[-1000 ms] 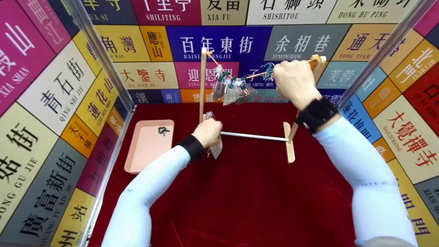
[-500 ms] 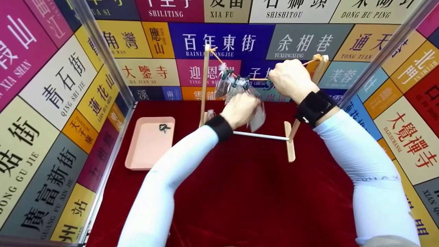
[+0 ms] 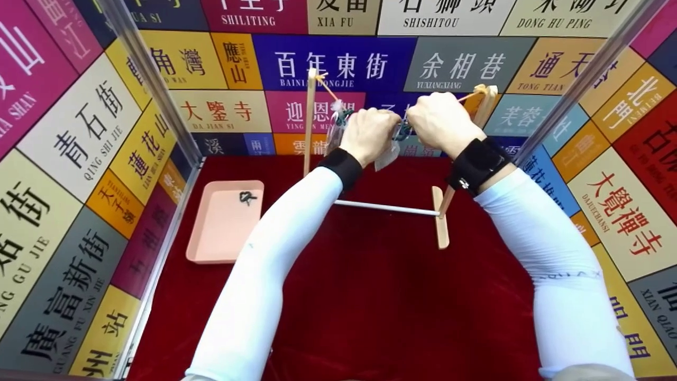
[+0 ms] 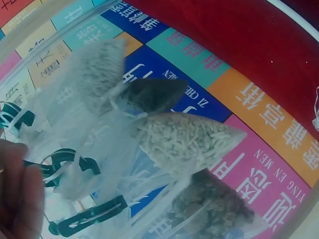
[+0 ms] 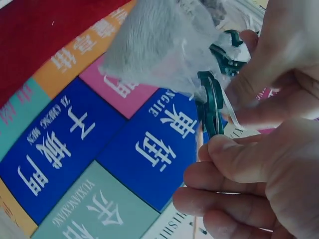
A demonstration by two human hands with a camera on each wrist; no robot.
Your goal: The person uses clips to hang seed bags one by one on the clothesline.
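My right hand (image 3: 439, 119) pinches a dark green clip (image 5: 212, 102) between thumb and fingers. Beside it, my left hand (image 3: 367, 132) holds a small sheer drawstring pouch (image 5: 149, 50) by its gathered top, close to the clip's jaws. Whether the clip bites the pouch cannot be told. An orange cord (image 3: 329, 91) runs between two wooden posts, partly hidden behind both hands. Other filled pouches hang to the left; in the left wrist view one has pale pellets (image 4: 184, 139) and another brown pieces (image 4: 209, 204). Green clips (image 4: 89, 216) sit at their tops.
The wooden frame has a left post (image 3: 309, 121), a right post (image 3: 484, 108), a white lower rod (image 3: 389, 208) and a foot (image 3: 441, 227). A pink tray (image 3: 222, 233) at left holds a few dark clips (image 3: 247, 197). Red cloth (image 3: 402, 296) covers the table; sign-printed walls surround it.
My left hand has risen from beside the left post, carrying a pouch up and right to meet the right hand. The right hand has shifted slightly left along the cord, holding the clip.
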